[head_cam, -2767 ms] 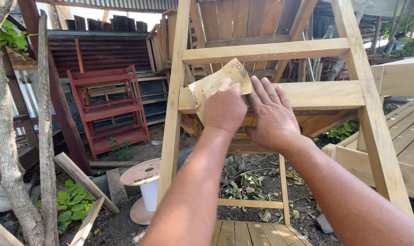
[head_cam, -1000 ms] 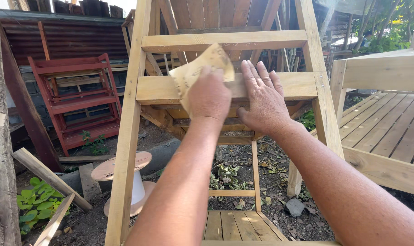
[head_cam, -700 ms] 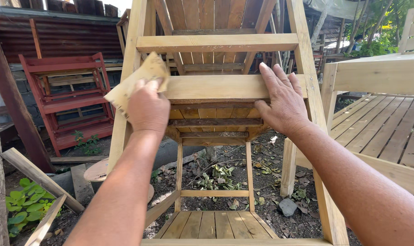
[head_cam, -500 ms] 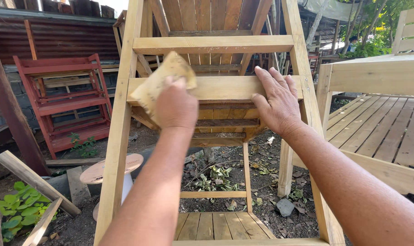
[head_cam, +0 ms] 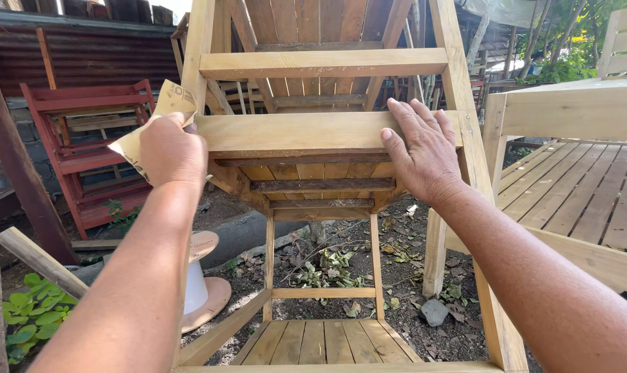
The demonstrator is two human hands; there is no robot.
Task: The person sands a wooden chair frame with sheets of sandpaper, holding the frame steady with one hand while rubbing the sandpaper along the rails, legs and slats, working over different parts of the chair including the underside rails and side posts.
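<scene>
your left hand [head_cam: 172, 152] clamps tan, gritty sandpaper [head_cam: 158, 121] against the left end of the smooth horizontal wooden rail [head_cam: 293, 131]; your right hand [head_cam: 424, 155] lies flat, fingers spread, on its right end.

Left hand [head_cam: 172, 152] with sandpaper [head_cam: 163, 114], right hand [head_cam: 424, 152] flat on wooden rail [head_cam: 293, 131]

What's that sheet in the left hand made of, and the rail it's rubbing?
Sheet: likely sandpaper, tan paper backing showing, flexing under the left hand. Rail: bare, unpainted wood, pale with visible grain. The right hand rests flat on it.
</scene>
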